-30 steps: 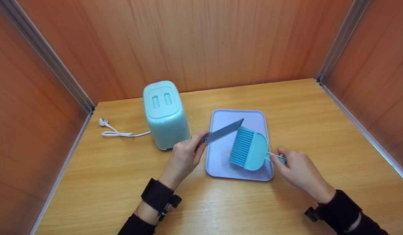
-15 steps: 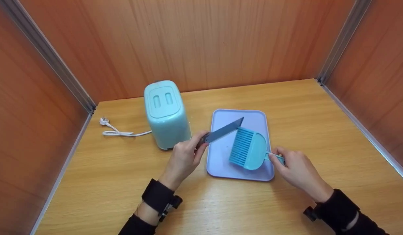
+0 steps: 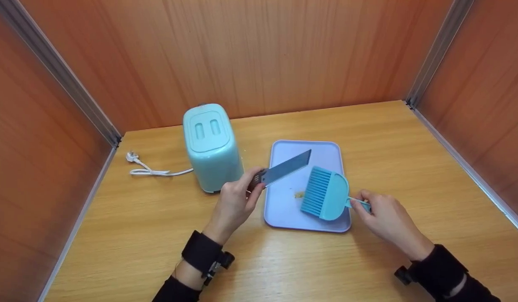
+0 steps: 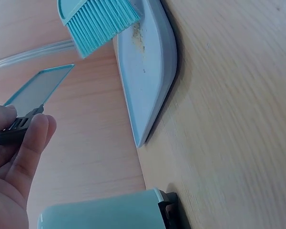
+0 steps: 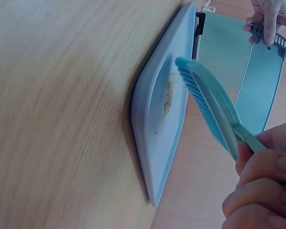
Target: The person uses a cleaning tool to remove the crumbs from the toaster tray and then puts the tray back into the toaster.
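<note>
My left hand pinches the dark slotted end of a thin, flat metal crumb tray, as the left wrist view also shows. The crumb tray is tilted above the lilac tray, its far end pointing to the back right. My right hand grips the handle of a turquoise hand brush, with the bristles facing left over the lilac tray. Beside the bristle tips a small heap of tan crumbs lies on the lilac tray; the right wrist view shows the crumbs spread in a strip.
A mint toaster with a two-slotted lid stands left of the lilac tray. Its white cord and plug lie on the wooden table. Wood-look panels enclose the back and sides. A few specks lie beside the toaster.
The brush has shifted slightly right, uncovering the crumb heap on the lilac tray. In the left hand, the crumb tray has turned a little, showing more of its slotted end.
</note>
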The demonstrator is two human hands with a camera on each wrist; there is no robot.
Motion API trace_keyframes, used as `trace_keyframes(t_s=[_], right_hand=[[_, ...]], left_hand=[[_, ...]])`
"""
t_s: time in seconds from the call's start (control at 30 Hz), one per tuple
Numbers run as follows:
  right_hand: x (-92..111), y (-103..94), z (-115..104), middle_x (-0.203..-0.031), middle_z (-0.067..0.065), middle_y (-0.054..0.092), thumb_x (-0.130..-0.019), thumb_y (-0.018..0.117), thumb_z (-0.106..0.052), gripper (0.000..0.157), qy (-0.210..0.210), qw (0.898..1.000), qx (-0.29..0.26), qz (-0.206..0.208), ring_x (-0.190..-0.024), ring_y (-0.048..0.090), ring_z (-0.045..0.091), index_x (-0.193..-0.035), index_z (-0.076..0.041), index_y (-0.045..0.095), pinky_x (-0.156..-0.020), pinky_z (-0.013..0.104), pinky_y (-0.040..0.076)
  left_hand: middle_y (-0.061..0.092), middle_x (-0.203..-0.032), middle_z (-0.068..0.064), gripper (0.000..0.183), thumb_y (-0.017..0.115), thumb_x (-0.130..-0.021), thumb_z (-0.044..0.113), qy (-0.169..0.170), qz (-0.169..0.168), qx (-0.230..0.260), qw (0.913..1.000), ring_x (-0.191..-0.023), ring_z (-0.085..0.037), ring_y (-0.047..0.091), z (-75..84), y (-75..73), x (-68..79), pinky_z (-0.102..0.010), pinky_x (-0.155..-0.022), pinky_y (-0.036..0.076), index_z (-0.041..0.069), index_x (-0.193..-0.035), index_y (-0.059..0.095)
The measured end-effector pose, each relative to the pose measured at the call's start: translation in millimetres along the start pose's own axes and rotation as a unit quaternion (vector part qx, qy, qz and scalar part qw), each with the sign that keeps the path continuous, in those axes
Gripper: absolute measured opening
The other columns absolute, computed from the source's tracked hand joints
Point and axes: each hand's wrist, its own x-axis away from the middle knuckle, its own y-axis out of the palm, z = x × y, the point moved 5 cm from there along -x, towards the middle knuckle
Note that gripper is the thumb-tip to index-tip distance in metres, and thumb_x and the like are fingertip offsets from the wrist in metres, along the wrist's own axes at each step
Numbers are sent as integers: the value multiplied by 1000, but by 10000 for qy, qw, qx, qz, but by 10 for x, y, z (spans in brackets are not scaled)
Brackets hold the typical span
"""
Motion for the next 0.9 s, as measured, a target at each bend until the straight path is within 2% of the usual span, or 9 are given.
trace_keyframes(t_s=[0.13,0.23,0.4,0.57,0.77,0.9], right_hand=[[18,-55,54,-63,-5,42,-107,64,-28,24,25,9998,15,182,-55,39,11,-90,-11,66,-52,23,27],[25,-98,114,-65,-4,42,-108,63,-30,26,106,9997,-36,218,-57,40,12,-92,-11,65,-53,23,27],[30,-168,235,-66,-3,42,-110,62,-32,29,155,9989,-132,412,-59,40,13,-96,-8,67,-53,24,28],[11,-228,419,-71,1,45,-112,57,-35,35,416,9975,-208,529,-62,42,16,-105,-3,66,-55,25,29],[-33,-282,676,-72,3,46,-114,51,-34,41,563,9954,-248,738,-61,42,16,-112,5,63,-53,26,32],[-76,-277,873,-77,7,50,-116,43,-31,43,748,9948,-270,639,-67,46,20,-114,8,60,-58,29,35]], left_hand=[[80,-106,-11,31,70,-105,14,-242,-6,187,9995,-74,-13,73,-34,-3,11,-19,-65,60,11,-135,63],[79,-102,-9,31,70,-105,14,-487,-32,515,9975,-71,-11,70,-66,-9,21,-19,-63,60,12,-136,62],[80,-100,-9,33,70,-105,13,-964,-112,1172,9884,-69,-9,69,-126,-21,37,-22,-63,62,15,-137,62],[81,-107,-13,37,72,-103,11,-1401,-125,1704,9753,-68,-13,73,-192,-21,57,-26,-64,64,16,-138,62],[80,-111,-20,40,74,-102,9,-1940,-134,2347,9524,-71,-21,77,-287,-4,105,-30,-67,66,15,-139,61],[79,-115,-21,42,73,-102,8,-2226,-145,2654,9380,-73,-25,78,-340,14,143,-32,-69,67,15,-141,60]])
